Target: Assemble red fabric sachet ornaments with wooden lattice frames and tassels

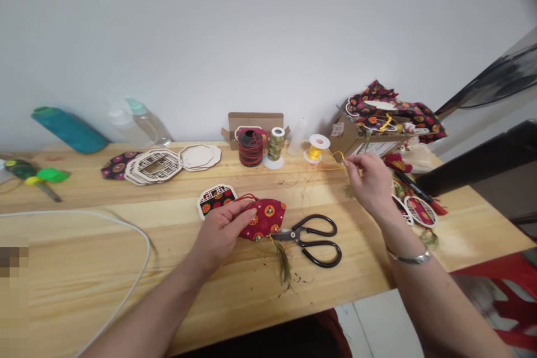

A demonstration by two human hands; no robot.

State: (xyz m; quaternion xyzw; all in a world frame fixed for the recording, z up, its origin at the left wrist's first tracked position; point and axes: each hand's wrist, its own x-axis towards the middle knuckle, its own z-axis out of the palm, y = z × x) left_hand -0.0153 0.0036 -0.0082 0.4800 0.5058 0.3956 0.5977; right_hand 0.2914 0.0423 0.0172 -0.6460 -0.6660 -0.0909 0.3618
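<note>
My left hand pinches a red patterned fabric piece by its left end, with a red cord at its top and a green tassel hanging below. Black-handled scissors lie on the table, their blades beside the fabric's lower right edge. To the right, my right hand is raised with thumb and forefinger pinched on the end of a yellow thread, near a yellow spool. A framed patterned piece lies behind my left hand.
Red cord and green thread spools stand at the back. Wooden frames, bottles and a screwdriver are at the left. A fabric-filled box stands back right. A white cable crosses the table.
</note>
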